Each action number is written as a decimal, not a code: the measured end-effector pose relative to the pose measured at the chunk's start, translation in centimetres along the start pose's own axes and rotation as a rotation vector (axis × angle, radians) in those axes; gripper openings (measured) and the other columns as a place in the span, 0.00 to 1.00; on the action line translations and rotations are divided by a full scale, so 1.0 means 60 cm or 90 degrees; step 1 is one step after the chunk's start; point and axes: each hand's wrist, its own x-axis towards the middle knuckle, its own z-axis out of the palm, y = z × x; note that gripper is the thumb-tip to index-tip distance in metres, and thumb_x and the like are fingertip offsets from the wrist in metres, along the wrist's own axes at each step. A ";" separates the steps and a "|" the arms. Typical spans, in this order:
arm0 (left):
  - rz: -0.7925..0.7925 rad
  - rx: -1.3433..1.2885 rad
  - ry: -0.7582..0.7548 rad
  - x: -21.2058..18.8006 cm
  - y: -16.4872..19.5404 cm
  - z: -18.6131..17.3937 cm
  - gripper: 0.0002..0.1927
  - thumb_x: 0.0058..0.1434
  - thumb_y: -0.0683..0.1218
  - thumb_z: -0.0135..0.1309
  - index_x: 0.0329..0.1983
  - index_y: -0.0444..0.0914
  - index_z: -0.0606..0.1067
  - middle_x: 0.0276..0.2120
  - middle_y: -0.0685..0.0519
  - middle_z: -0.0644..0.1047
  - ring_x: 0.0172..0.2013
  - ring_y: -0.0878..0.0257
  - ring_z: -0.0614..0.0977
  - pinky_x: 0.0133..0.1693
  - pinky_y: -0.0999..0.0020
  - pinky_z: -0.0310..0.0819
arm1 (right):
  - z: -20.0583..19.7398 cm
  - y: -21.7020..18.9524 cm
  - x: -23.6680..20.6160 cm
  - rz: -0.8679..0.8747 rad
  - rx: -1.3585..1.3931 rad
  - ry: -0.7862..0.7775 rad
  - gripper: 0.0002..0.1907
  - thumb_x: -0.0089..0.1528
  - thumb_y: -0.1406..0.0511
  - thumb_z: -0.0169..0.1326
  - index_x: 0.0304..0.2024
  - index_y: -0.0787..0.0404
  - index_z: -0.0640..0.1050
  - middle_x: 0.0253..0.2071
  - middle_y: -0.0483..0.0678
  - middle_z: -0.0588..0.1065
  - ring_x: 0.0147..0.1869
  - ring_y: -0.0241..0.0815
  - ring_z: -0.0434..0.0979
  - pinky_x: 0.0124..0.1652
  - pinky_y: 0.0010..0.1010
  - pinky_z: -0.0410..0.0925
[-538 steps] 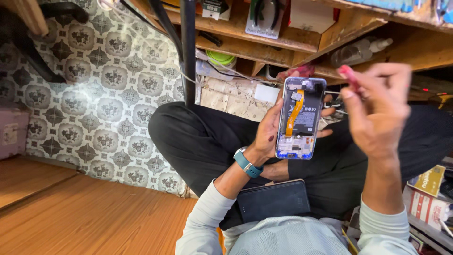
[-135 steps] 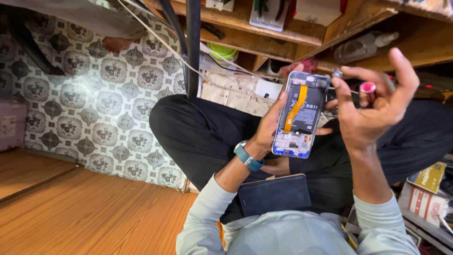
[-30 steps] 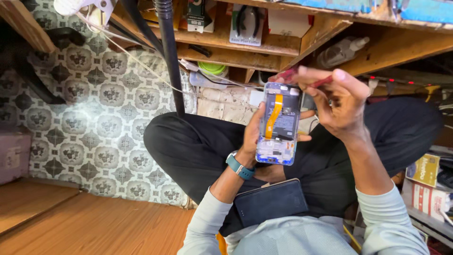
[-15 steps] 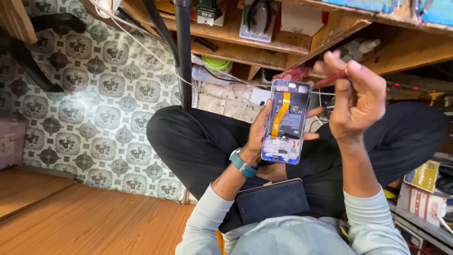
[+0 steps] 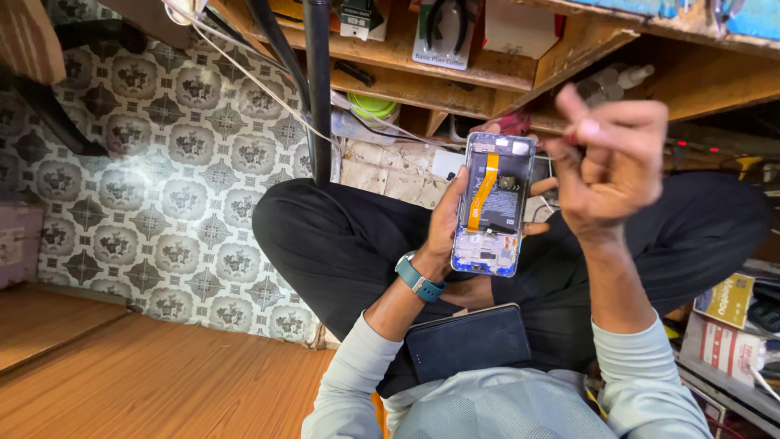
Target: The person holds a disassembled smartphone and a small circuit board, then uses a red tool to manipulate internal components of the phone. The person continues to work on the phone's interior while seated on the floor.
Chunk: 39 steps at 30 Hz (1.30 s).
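Note:
My left hand (image 5: 447, 223) holds up an opened phone (image 5: 493, 203) with its back cover off. Inside it show an orange ribbon cable and dark parts in a blue-white frame. A teal watch (image 5: 418, 276) sits on that wrist. My right hand (image 5: 609, 162) is raised just right of the phone, level with its upper half. Its fingers are curled and one finger sticks up. They pinch what looks like a thin dark tool, mostly hidden by the fingers. Both hands hover above my crossed legs in black trousers (image 5: 341, 244).
A dark flat case (image 5: 467, 349) lies on my lap. A black pole (image 5: 318, 89) stands ahead of my knee. Wooden shelves (image 5: 487, 77) above hold packaged pliers (image 5: 443, 32) and a green roll (image 5: 372, 106). Boxes (image 5: 731, 325) stack at the right. Patterned tile floor (image 5: 162, 187) lies to the left.
My right hand has drawn slightly away from the phone's top and curled up, and the red-tipped tool no longer shows. The phone stays held upright in my left hand.

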 end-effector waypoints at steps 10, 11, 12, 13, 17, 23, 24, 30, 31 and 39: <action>-0.013 -0.011 0.012 0.000 -0.002 -0.007 0.38 0.76 0.65 0.41 0.84 0.55 0.45 0.77 0.50 0.56 0.76 0.36 0.54 0.63 0.24 0.60 | -0.008 0.015 0.002 -0.030 -0.039 -0.031 0.22 0.73 0.81 0.49 0.66 0.63 0.62 0.56 0.59 0.73 0.51 0.52 0.81 0.59 0.39 0.78; -0.020 -0.016 0.013 0.000 -0.002 -0.007 0.39 0.76 0.65 0.41 0.84 0.55 0.45 0.77 0.50 0.56 0.76 0.37 0.54 0.63 0.24 0.60 | -0.009 0.015 0.000 -0.034 -0.048 -0.033 0.24 0.73 0.81 0.49 0.67 0.62 0.61 0.57 0.59 0.72 0.52 0.53 0.81 0.58 0.39 0.79; -0.015 0.002 0.013 0.000 -0.001 -0.006 0.38 0.75 0.65 0.42 0.84 0.56 0.45 0.77 0.50 0.56 0.76 0.36 0.54 0.63 0.24 0.60 | -0.006 0.018 0.000 -0.043 -0.030 -0.022 0.27 0.71 0.80 0.54 0.68 0.59 0.60 0.57 0.56 0.68 0.51 0.48 0.79 0.55 0.36 0.81; -0.010 0.018 0.013 0.000 -0.001 -0.005 0.38 0.75 0.65 0.42 0.83 0.57 0.45 0.77 0.50 0.55 0.75 0.36 0.54 0.62 0.24 0.60 | -0.009 0.016 -0.003 -0.029 -0.030 -0.027 0.29 0.72 0.80 0.55 0.69 0.57 0.59 0.58 0.55 0.68 0.51 0.47 0.79 0.55 0.35 0.81; 0.003 0.030 0.005 0.003 0.001 -0.003 0.39 0.76 0.66 0.43 0.85 0.56 0.45 0.78 0.51 0.55 0.77 0.36 0.54 0.64 0.25 0.60 | -0.018 0.003 -0.021 0.056 -0.044 -0.073 0.36 0.75 0.82 0.51 0.75 0.51 0.51 0.59 0.59 0.72 0.57 0.50 0.80 0.56 0.36 0.80; -0.002 0.040 -0.004 0.004 0.001 0.001 0.40 0.74 0.66 0.43 0.84 0.61 0.43 0.77 0.51 0.55 0.74 0.35 0.56 0.62 0.25 0.62 | -0.015 0.008 -0.040 0.188 -0.001 -0.010 0.48 0.78 0.83 0.53 0.78 0.41 0.38 0.57 0.61 0.70 0.55 0.50 0.79 0.57 0.38 0.82; 0.002 0.039 0.000 0.002 0.001 0.002 0.40 0.74 0.65 0.43 0.84 0.59 0.43 0.77 0.50 0.56 0.74 0.35 0.56 0.62 0.25 0.62 | -0.015 0.008 -0.041 0.254 0.082 0.023 0.47 0.77 0.82 0.52 0.77 0.42 0.37 0.56 0.59 0.71 0.55 0.48 0.80 0.58 0.39 0.81; 0.002 0.045 -0.012 0.003 0.002 0.004 0.40 0.75 0.66 0.42 0.85 0.58 0.43 0.76 0.50 0.57 0.75 0.35 0.56 0.63 0.25 0.62 | -0.026 0.004 -0.035 0.455 0.318 0.207 0.51 0.69 0.81 0.52 0.75 0.46 0.32 0.50 0.56 0.73 0.49 0.44 0.81 0.55 0.39 0.84; 0.003 0.044 -0.017 0.003 0.002 0.004 0.40 0.75 0.66 0.42 0.84 0.58 0.43 0.77 0.51 0.57 0.75 0.35 0.56 0.63 0.25 0.61 | -0.027 0.004 -0.033 0.470 0.342 0.242 0.51 0.66 0.81 0.52 0.73 0.47 0.33 0.49 0.55 0.74 0.47 0.43 0.82 0.53 0.38 0.84; 0.020 0.050 0.014 -0.004 -0.001 0.008 0.39 0.75 0.68 0.38 0.85 0.59 0.42 0.78 0.56 0.54 0.73 0.52 0.61 0.64 0.25 0.62 | -0.038 -0.009 -0.035 0.261 -0.235 -0.128 0.06 0.65 0.75 0.66 0.43 0.71 0.81 0.40 0.52 0.78 0.38 0.38 0.76 0.36 0.25 0.68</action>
